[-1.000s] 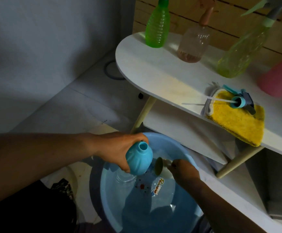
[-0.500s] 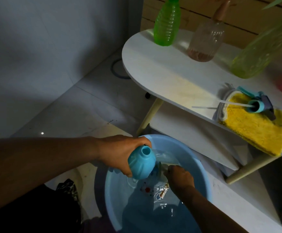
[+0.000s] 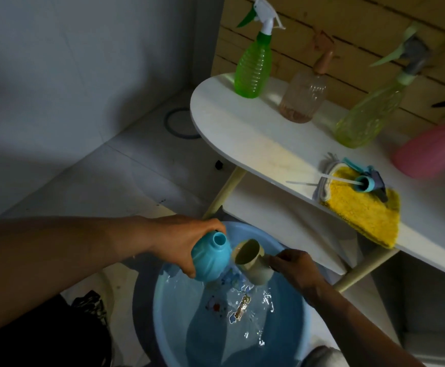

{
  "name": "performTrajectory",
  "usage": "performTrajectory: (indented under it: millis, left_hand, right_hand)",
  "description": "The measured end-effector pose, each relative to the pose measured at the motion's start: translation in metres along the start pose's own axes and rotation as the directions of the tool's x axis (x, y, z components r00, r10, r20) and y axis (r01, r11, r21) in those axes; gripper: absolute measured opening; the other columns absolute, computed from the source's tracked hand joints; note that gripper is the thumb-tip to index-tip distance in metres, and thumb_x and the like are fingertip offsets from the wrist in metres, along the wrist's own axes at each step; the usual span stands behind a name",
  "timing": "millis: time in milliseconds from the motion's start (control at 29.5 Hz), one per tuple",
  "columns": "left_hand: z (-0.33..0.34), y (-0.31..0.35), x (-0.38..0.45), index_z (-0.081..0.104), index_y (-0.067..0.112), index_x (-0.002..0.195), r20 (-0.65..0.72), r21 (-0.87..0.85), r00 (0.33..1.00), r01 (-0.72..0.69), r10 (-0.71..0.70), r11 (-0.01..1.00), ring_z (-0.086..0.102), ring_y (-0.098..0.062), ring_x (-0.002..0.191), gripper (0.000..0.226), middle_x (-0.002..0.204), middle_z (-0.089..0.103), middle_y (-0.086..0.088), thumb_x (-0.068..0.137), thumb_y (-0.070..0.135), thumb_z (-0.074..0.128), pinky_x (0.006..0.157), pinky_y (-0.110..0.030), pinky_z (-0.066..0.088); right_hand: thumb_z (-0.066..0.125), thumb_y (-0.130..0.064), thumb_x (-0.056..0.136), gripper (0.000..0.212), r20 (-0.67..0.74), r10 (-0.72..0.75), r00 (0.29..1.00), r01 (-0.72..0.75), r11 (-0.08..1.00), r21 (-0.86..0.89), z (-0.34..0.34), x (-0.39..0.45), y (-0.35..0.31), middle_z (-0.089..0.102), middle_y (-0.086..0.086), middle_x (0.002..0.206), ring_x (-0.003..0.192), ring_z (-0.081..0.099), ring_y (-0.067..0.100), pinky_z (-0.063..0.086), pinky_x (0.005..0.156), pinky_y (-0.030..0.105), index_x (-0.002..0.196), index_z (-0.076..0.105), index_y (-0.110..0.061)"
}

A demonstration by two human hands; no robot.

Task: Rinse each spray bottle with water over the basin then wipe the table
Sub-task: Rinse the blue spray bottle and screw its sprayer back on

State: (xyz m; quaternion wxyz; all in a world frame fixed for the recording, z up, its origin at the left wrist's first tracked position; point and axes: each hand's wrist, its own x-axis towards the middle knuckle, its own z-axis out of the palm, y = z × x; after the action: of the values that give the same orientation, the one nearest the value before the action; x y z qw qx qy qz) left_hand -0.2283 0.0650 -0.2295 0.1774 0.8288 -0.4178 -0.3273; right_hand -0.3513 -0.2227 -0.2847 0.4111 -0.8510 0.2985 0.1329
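Note:
My left hand grips a round blue spray bottle with its head removed, held tilted over the blue basin of water. My right hand holds a beige cup by its handle, lifted just above the water with its mouth close to the bottle's open neck. The bottle's blue spray head lies on a yellow cloth on the white table. A green spray bottle, a clear brownish one, a pale yellow-green one and a pink one stand on the table.
The basin sits on the tiled floor beside the table's cream legs. A lower white shelf lies under the tabletop. A grey wall is at left, a wooden slatted wall behind the table. A dark ring lies on the floor.
My right hand has lifted the cup out of the water and up beside the bottle's neck. The left hand keeps holding the blue bottle over the basin. My view tilted upward.

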Motion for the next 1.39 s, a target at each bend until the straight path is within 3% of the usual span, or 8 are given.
performTrajectory:
  millis: [271, 441, 576, 644, 780, 983, 1186, 1390]
  left_hand:
    - [0.000, -0.001, -0.004, 0.032, 0.054, 0.123, 0.006, 0.071, 1.000, 0.017, -0.018, 0.997, 0.059, -0.009, 0.096, 0.085, 0.110, 0.056, 0.017, 0.064, 0.037, 0.090, 0.069, -0.027, 0.050]
    - [-0.001, 0.004, -0.003, 0.031, 0.056, 0.117, -0.023, 0.108, 1.000, 0.015, -0.012, 0.994, 0.061, -0.013, 0.094, 0.082, 0.108, 0.058, 0.014, 0.061, 0.041, 0.089, 0.077, -0.042, 0.058]
    - [-0.002, 0.008, -0.003, 0.033, 0.046, 0.128, -0.017, 0.134, 1.000, -0.002, 0.004, 0.991, 0.059, -0.014, 0.093, 0.085, 0.111, 0.056, 0.013, 0.065, 0.039, 0.089, 0.076, -0.040, 0.057]
    - [-0.002, 0.010, -0.002, 0.033, 0.045, 0.131, -0.023, 0.162, 1.000, -0.009, 0.013, 0.987, 0.059, -0.015, 0.095, 0.088, 0.114, 0.057, 0.012, 0.064, 0.042, 0.090, 0.077, -0.040, 0.057]
    - [-0.001, 0.010, 0.001, 0.033, 0.042, 0.142, -0.038, 0.166, 0.998, -0.043, 0.050, 0.985, 0.058, -0.016, 0.109, 0.098, 0.126, 0.057, 0.009, 0.063, 0.045, 0.090, 0.086, -0.038, 0.057]
    - [-0.004, 0.017, 0.006, 0.037, 0.037, 0.141, -0.062, 0.176, 0.996, -0.051, 0.063, 0.983, 0.049, -0.010, 0.100, 0.092, 0.104, 0.042, 0.018, 0.067, 0.045, 0.091, 0.081, -0.022, 0.043]
    - [-0.006, 0.022, 0.011, 0.043, 0.033, 0.136, -0.067, 0.145, 0.994, -0.080, 0.090, 0.986, 0.054, -0.009, 0.098, 0.087, 0.110, 0.054, 0.013, 0.065, 0.043, 0.092, 0.078, -0.023, 0.049]
    - [-0.004, 0.020, 0.017, 0.042, 0.033, 0.136, -0.079, 0.112, 0.992, -0.092, 0.101, 0.990, 0.051, -0.006, 0.096, 0.086, 0.098, 0.042, 0.023, 0.066, 0.042, 0.092, 0.070, -0.012, 0.038]
  right_hand:
    - [0.079, -0.047, 0.082, 0.036, -0.062, -0.114, 0.992, 0.111, 0.993, -0.044, -0.055, -0.056, -0.066, 0.068, 0.012, 0.068, 0.054, 0.049, 0.011, 0.038, 0.050, 0.024, 0.077, 0.073, -0.012]
    - [0.081, -0.048, 0.079, 0.038, -0.123, -0.215, 0.969, 0.216, 0.976, -0.008, -0.073, -0.084, -0.088, 0.073, 0.011, 0.076, 0.075, 0.067, 0.034, 0.056, 0.073, 0.051, 0.074, 0.072, -0.011]
    - [0.082, -0.048, 0.078, 0.041, -0.168, -0.256, 0.952, 0.267, 0.962, 0.050, -0.078, -0.098, -0.099, 0.072, 0.012, 0.074, 0.086, 0.067, 0.040, 0.056, 0.078, 0.056, 0.072, 0.069, -0.009]
    - [0.081, -0.048, 0.078, 0.040, -0.185, -0.292, 0.938, 0.306, 0.951, 0.051, -0.078, -0.102, -0.104, 0.071, 0.009, 0.070, 0.075, 0.065, 0.037, 0.055, 0.072, 0.052, 0.071, 0.069, -0.010]
    - [0.079, -0.048, 0.080, 0.037, -0.221, -0.350, 0.910, 0.359, 0.933, 0.001, -0.076, -0.108, -0.114, 0.058, -0.004, 0.054, 0.049, 0.043, 0.005, 0.040, 0.054, 0.034, 0.070, 0.069, -0.014]
    - [0.078, -0.050, 0.082, 0.031, -0.257, -0.405, 0.878, 0.385, 0.914, -0.124, -0.073, -0.116, -0.120, 0.062, -0.013, 0.063, 0.057, 0.052, 0.002, 0.038, 0.053, 0.027, 0.070, 0.068, -0.023]
    - [0.075, -0.053, 0.083, 0.026, -0.276, -0.435, 0.857, 0.375, 0.894, -0.246, -0.071, -0.125, -0.124, 0.064, -0.013, 0.069, 0.067, 0.057, 0.000, 0.036, 0.053, 0.023, 0.074, 0.066, -0.031]
    - [0.072, -0.057, 0.083, 0.028, -0.300, -0.489, 0.819, 0.390, 0.858, -0.335, -0.071, -0.129, -0.124, 0.066, -0.013, 0.070, 0.068, 0.058, 0.003, 0.046, 0.056, 0.031, 0.077, 0.067, -0.030]
